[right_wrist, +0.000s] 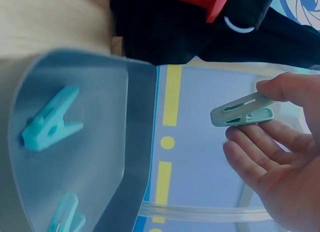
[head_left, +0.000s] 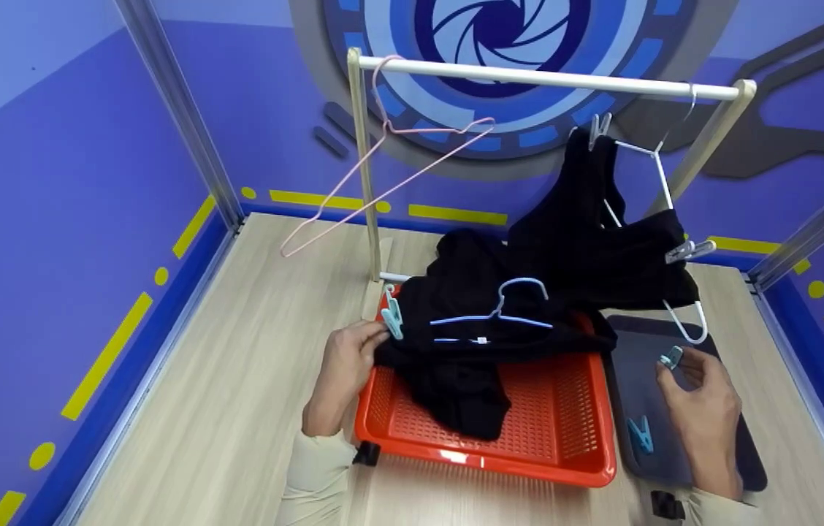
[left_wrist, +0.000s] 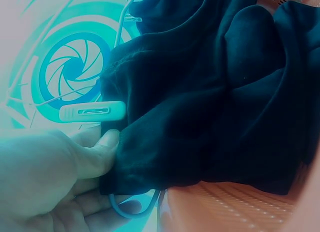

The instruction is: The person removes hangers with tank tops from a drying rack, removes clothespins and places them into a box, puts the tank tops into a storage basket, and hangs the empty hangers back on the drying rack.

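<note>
My left hand (head_left: 342,358) pinches the edge of a black garment (head_left: 419,296) at the left rim of a red basket (head_left: 492,471). A light blue hanger (head_left: 525,319) runs inside the garment, its hook standing up from the neckline. Beside the left fingertips a pale teal clothespin (head_left: 392,321) is clipped on the garment's left side; the left wrist view shows this clothespin (left_wrist: 95,112) just above the thumb. Above a grey tray (head_left: 638,380), my right hand (head_left: 708,402) holds another teal clothespin (right_wrist: 242,109) between thumb and fingers.
Behind the basket stands a rack with a white bar (head_left: 551,77). A pink hanger (head_left: 383,172) hangs at its left. At its right, a second black garment (head_left: 565,241) hangs on a white hanger (head_left: 697,332) with clear clothespins (head_left: 689,251). Teal clothespins (right_wrist: 52,122) lie in the tray.
</note>
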`<action>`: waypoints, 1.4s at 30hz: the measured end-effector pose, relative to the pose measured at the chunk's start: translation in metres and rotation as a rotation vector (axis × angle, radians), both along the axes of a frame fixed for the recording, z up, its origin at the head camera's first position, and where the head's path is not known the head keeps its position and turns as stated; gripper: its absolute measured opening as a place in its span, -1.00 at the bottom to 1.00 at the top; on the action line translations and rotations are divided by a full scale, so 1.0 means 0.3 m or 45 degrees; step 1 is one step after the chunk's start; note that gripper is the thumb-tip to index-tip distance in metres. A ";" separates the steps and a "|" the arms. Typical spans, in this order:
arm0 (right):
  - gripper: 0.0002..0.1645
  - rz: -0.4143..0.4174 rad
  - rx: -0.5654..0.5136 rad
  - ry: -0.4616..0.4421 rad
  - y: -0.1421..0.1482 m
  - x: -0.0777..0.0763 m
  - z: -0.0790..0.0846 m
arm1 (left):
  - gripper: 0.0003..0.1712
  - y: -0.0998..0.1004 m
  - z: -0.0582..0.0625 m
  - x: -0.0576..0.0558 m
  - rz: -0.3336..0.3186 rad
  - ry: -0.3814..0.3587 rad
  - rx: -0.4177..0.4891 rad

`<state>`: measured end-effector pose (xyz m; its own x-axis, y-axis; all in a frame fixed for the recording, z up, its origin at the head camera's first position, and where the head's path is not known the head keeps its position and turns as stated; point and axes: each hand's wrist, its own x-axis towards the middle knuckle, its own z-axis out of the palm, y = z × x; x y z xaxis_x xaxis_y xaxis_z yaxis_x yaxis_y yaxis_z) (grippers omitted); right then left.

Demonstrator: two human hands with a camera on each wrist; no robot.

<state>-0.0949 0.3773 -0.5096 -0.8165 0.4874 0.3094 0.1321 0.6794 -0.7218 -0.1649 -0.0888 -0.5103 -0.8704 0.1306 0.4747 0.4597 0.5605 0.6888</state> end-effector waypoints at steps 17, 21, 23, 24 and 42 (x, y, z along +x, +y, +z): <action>-0.45 0.023 0.049 -0.189 0.065 -0.033 -0.037 | -0.90 0.001 0.003 -0.001 -0.007 -0.024 0.018; -0.44 0.065 0.080 -0.246 0.067 -0.053 -0.050 | -0.90 0.001 0.002 -0.003 -0.006 -0.029 0.018; -0.45 0.086 0.101 -0.266 0.068 -0.064 -0.056 | -0.89 0.001 0.001 -0.003 -0.008 -0.022 0.014; -0.44 0.097 0.106 -0.282 0.069 -0.069 -0.059 | -0.89 0.001 -0.001 -0.003 -0.007 -0.021 0.011; -0.42 0.185 0.105 -0.520 0.092 -0.102 -0.144 | -0.91 0.001 0.000 0.000 0.009 -0.042 0.010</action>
